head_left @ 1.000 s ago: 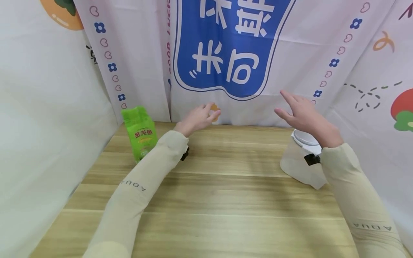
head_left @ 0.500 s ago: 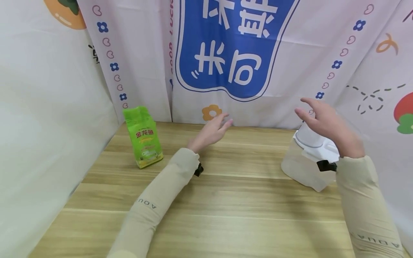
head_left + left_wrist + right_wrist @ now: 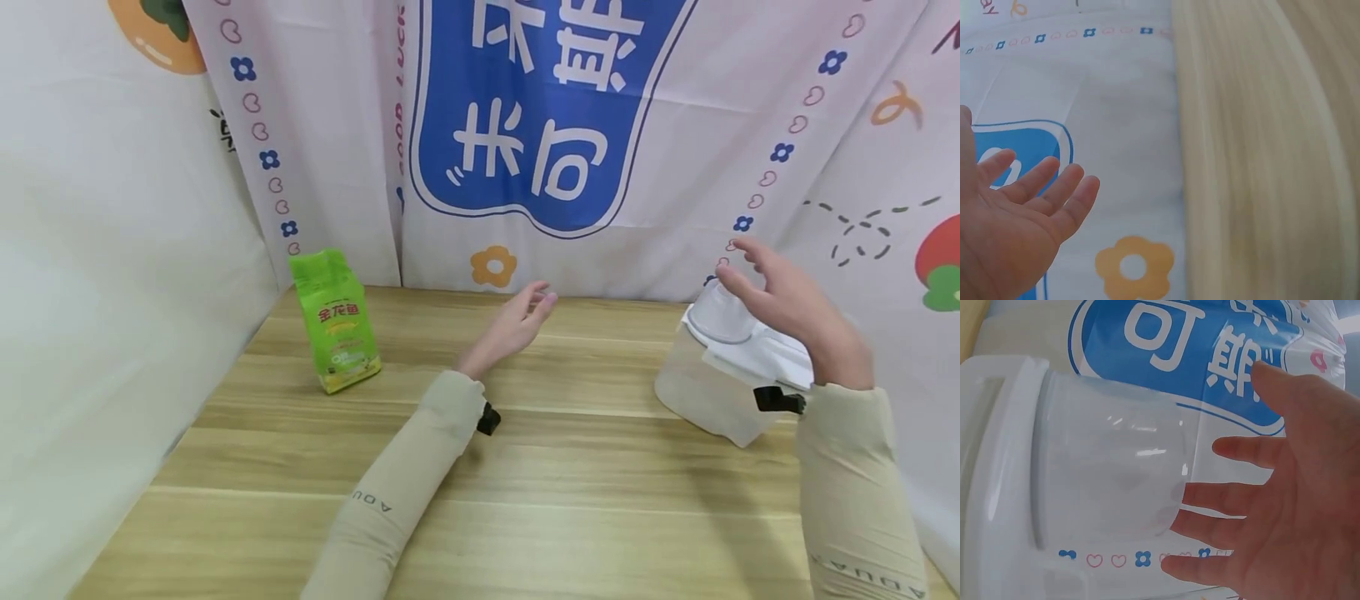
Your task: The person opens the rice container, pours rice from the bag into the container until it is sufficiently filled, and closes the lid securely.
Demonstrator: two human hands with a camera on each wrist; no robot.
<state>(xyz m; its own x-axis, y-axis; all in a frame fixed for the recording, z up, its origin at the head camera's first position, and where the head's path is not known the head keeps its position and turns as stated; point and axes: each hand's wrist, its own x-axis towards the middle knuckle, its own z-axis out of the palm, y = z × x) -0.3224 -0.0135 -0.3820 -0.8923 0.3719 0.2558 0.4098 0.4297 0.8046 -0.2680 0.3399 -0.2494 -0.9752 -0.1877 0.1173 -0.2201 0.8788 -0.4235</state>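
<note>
We see the left hand (image 3: pixel 510 329) and right hand (image 3: pixel 798 310) spread; a sideways brush could topple the far-right clear cup (image 3: pixel 1110 459).

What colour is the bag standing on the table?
The bag is mostly bright green, with red writing and some yellow; the head view shows it best.

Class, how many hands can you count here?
2. The left hand is in front of the printed cloth; the right hand is beside the clear cup on the white-lidded container. Neither is hidden.
</note>
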